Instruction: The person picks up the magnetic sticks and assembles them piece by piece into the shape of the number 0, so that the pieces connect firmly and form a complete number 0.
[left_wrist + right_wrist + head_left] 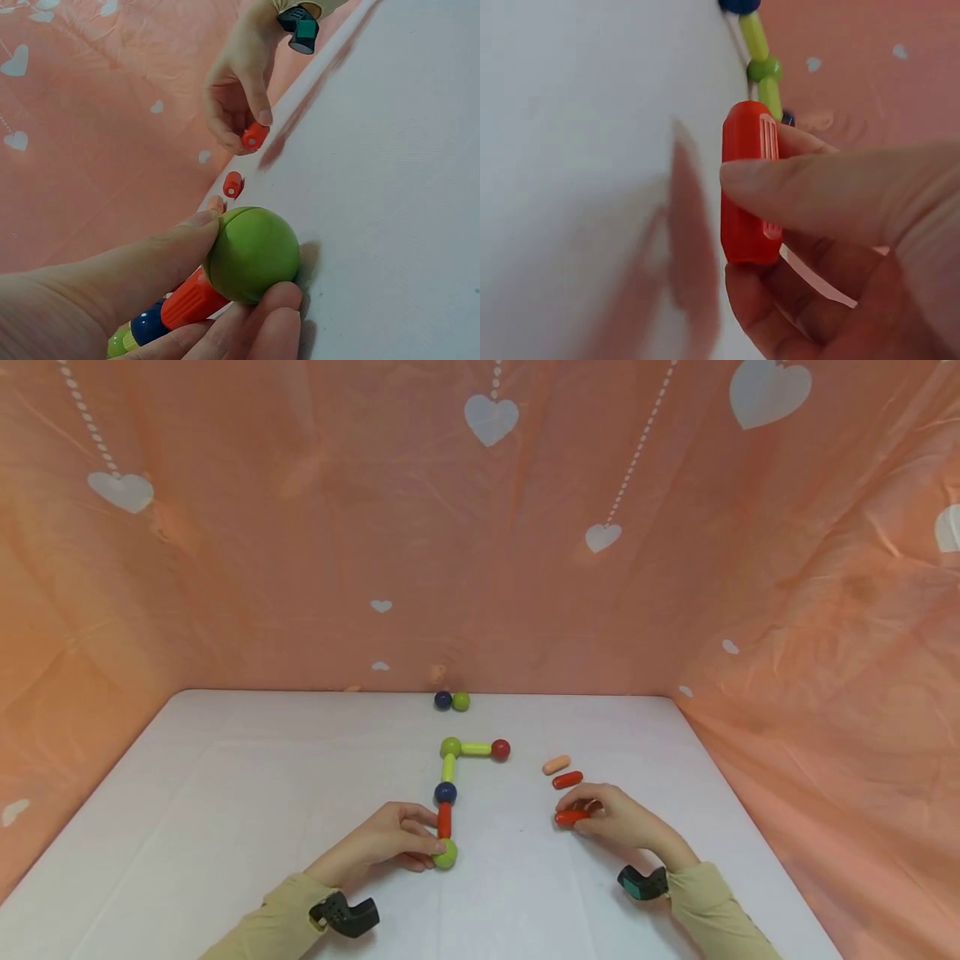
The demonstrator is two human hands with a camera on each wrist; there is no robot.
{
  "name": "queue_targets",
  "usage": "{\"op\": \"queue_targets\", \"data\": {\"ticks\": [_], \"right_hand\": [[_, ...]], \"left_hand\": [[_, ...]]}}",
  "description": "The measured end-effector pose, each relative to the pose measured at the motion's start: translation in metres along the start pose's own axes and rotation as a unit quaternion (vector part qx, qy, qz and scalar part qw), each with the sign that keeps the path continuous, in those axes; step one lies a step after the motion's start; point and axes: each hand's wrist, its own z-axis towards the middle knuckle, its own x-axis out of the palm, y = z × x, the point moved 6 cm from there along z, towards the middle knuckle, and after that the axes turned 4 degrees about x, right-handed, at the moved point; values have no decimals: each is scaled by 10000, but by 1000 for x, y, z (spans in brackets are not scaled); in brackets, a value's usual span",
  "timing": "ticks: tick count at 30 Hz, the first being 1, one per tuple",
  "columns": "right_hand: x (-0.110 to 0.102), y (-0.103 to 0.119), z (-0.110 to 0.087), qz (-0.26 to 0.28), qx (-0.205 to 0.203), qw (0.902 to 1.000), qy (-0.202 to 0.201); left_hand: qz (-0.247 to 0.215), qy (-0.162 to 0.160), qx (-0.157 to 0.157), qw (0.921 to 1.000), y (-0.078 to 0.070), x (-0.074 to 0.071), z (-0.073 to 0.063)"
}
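My left hand (393, 839) pinches a green ball (253, 253) between thumb and fingers, at the near end of a joined chain. From that ball the chain runs away from me through a red rod (445, 821), a dark blue ball (446, 792), a yellow-green rod (448, 768) and another green ball (451, 747). There it turns right along a second yellow-green rod (476, 749) to a red ball (500, 750). To the right, my right hand (618, 816) holds a loose red rod (742, 135) between thumb and fingers, just above the table.
Beyond the right hand lie another red rod (567, 780) and a peach rod (557, 765). A loose dark blue ball (443, 700) and a green ball (461, 701) sit side by side at the far edge of the white table (285, 777). Orange cloth (337, 543) with hearts surrounds it.
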Motion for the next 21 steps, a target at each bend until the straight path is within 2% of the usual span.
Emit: {"op": "queue_targets", "data": {"ticks": [3,9,21], "right_hand": [[5,11,7,85,-61,9999,52],[22,38,20,90,-521,9983,242],[70,64,42,620,-582,9906,1069]], "left_hand": [[-47,1,-33,10000,1,-1,0],[-62,4,-47,10000,1,-1,0],[-50,30,-14,10000,-1,0,-2]]}}
